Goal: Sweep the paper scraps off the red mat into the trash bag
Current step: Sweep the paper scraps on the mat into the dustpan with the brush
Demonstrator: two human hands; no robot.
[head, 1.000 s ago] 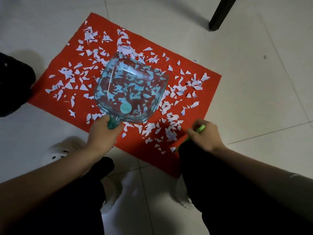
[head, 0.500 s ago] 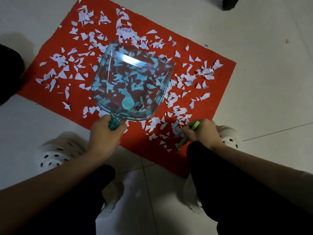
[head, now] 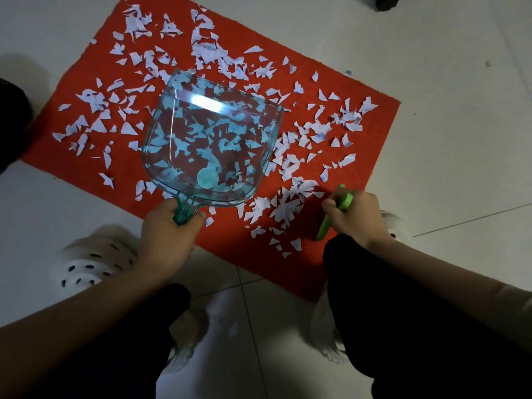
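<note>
A red mat (head: pixel 230 240) lies on the pale tiled floor, strewn with several white paper scraps (head: pixel 290 208). My left hand (head: pixel 167 237) grips the handle of a clear teal dustpan (head: pixel 210 139), which is held over the middle of the mat; scraps show through its bottom. At the mat's near right edge my right hand (head: pixel 357 217) grips a green brush handle (head: pixel 334 214), whose bristle end is hidden. A black mass at the left edge (head: pixel 11 122), perhaps the trash bag, is only partly in view.
My white perforated clogs (head: pixel 92 263) and dark-trousered knees fill the near floor. A dark furniture leg (head: pixel 385 2) stands at the top right. Bare tiles lie to the right of the mat.
The view has shifted closer over the mat. My right hand with the green handle has moved up and right from my knee onto the mat's near edge. The dustpan stays held above the mat.
</note>
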